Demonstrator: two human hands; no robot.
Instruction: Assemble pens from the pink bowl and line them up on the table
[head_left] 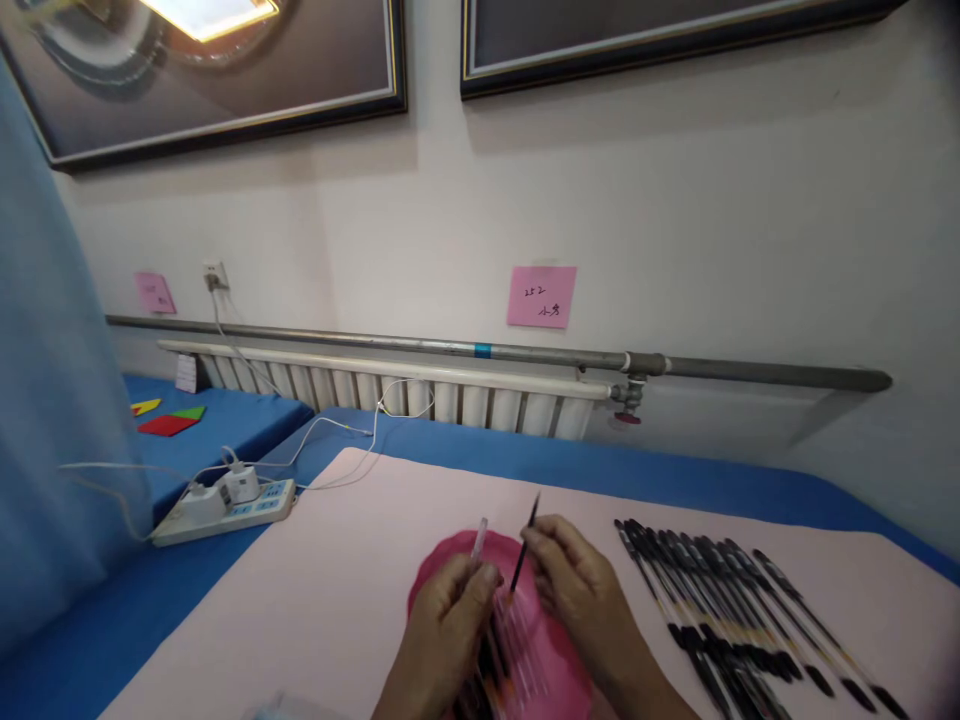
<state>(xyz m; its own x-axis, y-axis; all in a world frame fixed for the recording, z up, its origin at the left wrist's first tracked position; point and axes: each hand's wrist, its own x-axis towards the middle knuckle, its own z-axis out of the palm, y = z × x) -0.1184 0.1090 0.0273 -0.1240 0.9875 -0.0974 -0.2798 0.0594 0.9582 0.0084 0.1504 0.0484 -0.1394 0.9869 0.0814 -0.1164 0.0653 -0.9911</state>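
Observation:
My left hand is closed around a clear pen barrel that points up and away from me. Close beside it, my right hand pinches a thin black pen refill, tip upward. Both hands hover over a round pink dish holding several clear barrels and pen parts, blurred by motion. The dish rests on a pale pink mat.
Rows of several assembled black pens lie on the mat to the right. A white power strip with plugged chargers and cables sits at left on the blue tablecloth. A radiator and pipe run along the wall behind.

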